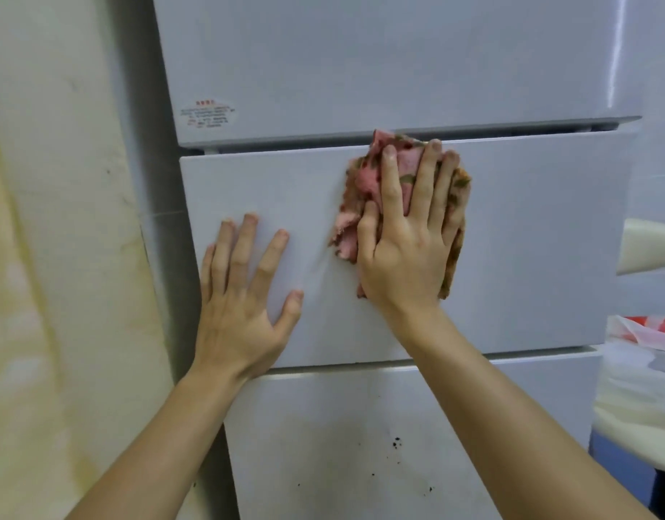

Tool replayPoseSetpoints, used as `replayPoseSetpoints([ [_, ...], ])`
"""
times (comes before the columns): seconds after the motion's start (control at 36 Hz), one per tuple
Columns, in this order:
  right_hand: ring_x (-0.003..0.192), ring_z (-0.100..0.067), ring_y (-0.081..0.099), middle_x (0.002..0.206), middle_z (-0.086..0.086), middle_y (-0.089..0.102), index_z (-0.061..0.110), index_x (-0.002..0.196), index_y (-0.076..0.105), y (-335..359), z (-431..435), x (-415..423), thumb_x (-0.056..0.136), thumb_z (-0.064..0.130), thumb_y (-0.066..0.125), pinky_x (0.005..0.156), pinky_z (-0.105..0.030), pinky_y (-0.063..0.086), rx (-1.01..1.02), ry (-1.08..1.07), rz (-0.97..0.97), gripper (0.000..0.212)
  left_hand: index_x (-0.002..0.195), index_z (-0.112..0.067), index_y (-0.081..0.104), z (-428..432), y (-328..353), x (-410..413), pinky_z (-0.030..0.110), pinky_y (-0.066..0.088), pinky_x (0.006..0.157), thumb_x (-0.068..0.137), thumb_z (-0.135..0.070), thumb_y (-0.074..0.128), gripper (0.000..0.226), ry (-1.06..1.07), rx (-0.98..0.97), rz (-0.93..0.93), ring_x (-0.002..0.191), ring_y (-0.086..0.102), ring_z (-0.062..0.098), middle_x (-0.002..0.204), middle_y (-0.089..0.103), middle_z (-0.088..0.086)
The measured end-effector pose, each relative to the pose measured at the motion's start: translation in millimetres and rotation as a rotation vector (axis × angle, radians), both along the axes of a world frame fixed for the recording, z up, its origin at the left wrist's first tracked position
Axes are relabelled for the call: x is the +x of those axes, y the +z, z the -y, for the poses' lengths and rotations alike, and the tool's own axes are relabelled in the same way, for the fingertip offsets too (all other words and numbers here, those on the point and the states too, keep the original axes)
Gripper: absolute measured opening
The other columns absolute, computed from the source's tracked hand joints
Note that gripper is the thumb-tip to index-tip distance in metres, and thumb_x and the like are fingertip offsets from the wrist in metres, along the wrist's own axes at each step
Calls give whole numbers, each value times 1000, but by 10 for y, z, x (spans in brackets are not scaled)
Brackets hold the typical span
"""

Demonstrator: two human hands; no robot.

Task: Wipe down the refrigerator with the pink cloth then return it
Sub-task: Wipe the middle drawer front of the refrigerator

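The white refrigerator point(529, 227) fills the view, with an upper door, a middle drawer front and a lower door. My right hand point(406, 238) presses the crumpled pink cloth point(364, 182) flat against the upper middle of the drawer front, fingers straight and spread over it. The cloth has brown and green patches and sticks out around my fingers. My left hand point(244, 294) lies flat on the drawer front's left part, fingers spread, holding nothing.
A yellowish stained wall point(60, 257) stands to the left of the refrigerator. A red-printed sticker point(207, 114) sits on the upper door. Dark specks point(396, 442) mark the lower door. At the right edge are a white object point(650, 249) and a red-and-white plastic bag point(646, 332).
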State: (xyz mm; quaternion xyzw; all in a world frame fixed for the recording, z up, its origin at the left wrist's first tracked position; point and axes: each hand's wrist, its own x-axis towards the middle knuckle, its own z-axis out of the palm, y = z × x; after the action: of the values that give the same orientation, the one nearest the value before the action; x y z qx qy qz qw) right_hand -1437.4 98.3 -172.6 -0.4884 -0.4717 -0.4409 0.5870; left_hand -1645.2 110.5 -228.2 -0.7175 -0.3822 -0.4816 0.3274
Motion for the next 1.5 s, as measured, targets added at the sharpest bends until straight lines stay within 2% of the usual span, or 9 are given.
replayPoseSetpoints([
  [0.17, 160, -32, 18, 169, -19, 25, 23, 161, 39, -674, 70, -76, 109, 35, 40, 130, -52, 12, -111, 56, 276, 53, 165, -21, 27, -21, -50, -68, 49, 3, 132, 99, -40, 51, 73, -30, 26, -3, 163, 3, 30, 175, 12, 8],
  [0.31, 159, -26, 26, 170, -9, 29, 28, 160, 42, -1265, 128, -78, 106, 35, 50, 130, -49, 20, -212, 69, 477, 55, 163, -24, 31, 27, -49, -253, 46, 0, 132, 99, -27, 44, 66, -9, 19, -9, 163, 7, 26, 175, 16, 4],
  [0.5, 157, -20, 31, 167, -1, 37, 23, 157, 46, -1004, 133, 33, 106, 27, 57, 126, -50, 29, -198, 154, 593, 53, 162, -25, 35, 8, 40, -751, 52, 4, 131, 97, -27, 43, 65, 87, -4, -3, 162, 9, 29, 174, 18, 6],
  [0.75, 159, -26, 23, 168, -12, 33, 11, 159, 42, -109, -82, -761, 110, 19, 50, 132, -46, 12, -10, 190, 116, 50, 163, -33, 29, -56, 139, -1054, 52, -1, 131, 100, -36, 40, 64, 112, -44, -17, 163, 3, 26, 176, 9, 2],
  [0.81, 159, -28, 21, 168, -15, 31, 8, 160, 40, -181, -104, -922, 110, 20, 49, 132, -48, 12, -37, 197, 109, 52, 163, -32, 29, -87, 110, -1106, 51, -2, 131, 102, -37, 38, 63, 113, -60, 4, 163, 2, 25, 176, 10, 2],
  [1.0, 159, -24, 24, 168, -11, 32, 9, 159, 41, -1087, -56, -1005, 107, 23, 43, 131, -44, 16, -208, 236, 561, 53, 167, -33, 9, -246, -7, -1309, 56, -7, 129, 105, -43, 33, 68, 119, -114, 2, 163, -8, 25, 177, -7, -3],
  [1.14, 159, -21, 23, 169, -5, 33, 16, 159, 42, -1072, 4, -817, 104, 23, 54, 130, -43, 21, -236, 259, 718, 58, 168, -30, 5, -371, -39, -1325, 58, -8, 129, 104, -37, 35, 71, 147, -75, 5, 163, -6, 27, 177, -7, 0],
  [1.31, 159, -27, 24, 168, -7, 34, 20, 160, 40, -326, -70, -751, 110, 43, 53, 131, -50, 7, -66, 102, 417, 57, 167, -25, 10, -450, -72, -1305, 59, -2, 129, 103, -31, 38, 71, 127, 1, 34, 163, 1, 28, 177, 2, 1],
  [1.5, 159, -34, 22, 169, -13, 32, 9, 160, 37, 360, -224, -1288, 110, 39, 49, 129, -57, 16, 4, 195, 206, 60, 168, -24, 1, -432, -79, -1370, 56, -7, 129, 103, -36, 37, 75, 127, -33, 102, 163, -5, 28, 176, -6, 4],
])
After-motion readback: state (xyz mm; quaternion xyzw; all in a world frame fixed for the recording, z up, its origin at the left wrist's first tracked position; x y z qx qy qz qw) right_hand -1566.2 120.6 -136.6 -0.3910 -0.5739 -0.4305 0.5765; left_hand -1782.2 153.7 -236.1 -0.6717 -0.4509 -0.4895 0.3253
